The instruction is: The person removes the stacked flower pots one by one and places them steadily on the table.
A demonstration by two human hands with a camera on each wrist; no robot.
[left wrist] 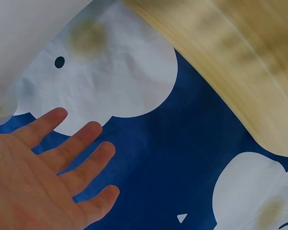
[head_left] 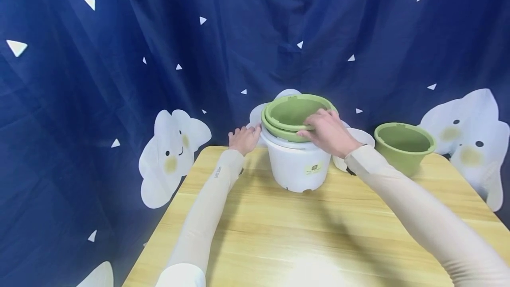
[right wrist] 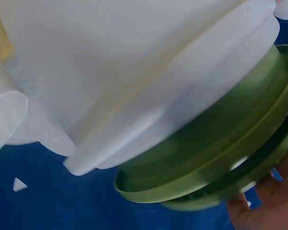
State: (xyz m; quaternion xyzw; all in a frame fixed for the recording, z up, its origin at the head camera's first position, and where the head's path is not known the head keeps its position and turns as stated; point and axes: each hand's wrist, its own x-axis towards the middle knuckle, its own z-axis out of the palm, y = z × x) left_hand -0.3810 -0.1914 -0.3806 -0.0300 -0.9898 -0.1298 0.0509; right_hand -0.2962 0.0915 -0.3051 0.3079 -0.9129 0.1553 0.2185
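Note:
A stack of nested plastic flowerpots stands toward the back of the table. White pots [head_left: 296,167] with a small label on the side form its base, and two rims show on them in the right wrist view. Two green pots sit in their mouth, the upper green pot [head_left: 292,110] tilted over the lower green pot [head_left: 284,134]. My right hand [head_left: 328,131] pinches the near right rim of the upper one, fingers inside and thumb below. To the left of the stack, my left hand [head_left: 244,140] has its fingers spread, fingertips right by the white rim; its palm shows bare [left wrist: 33,182].
On the right stands another green pot [head_left: 406,145], and a white pot [head_left: 358,136] is partly hidden behind my right wrist. The wooden table [head_left: 255,234] ends just behind the pots, where a blue curtain [head_left: 223,56] with clouds and triangles hangs.

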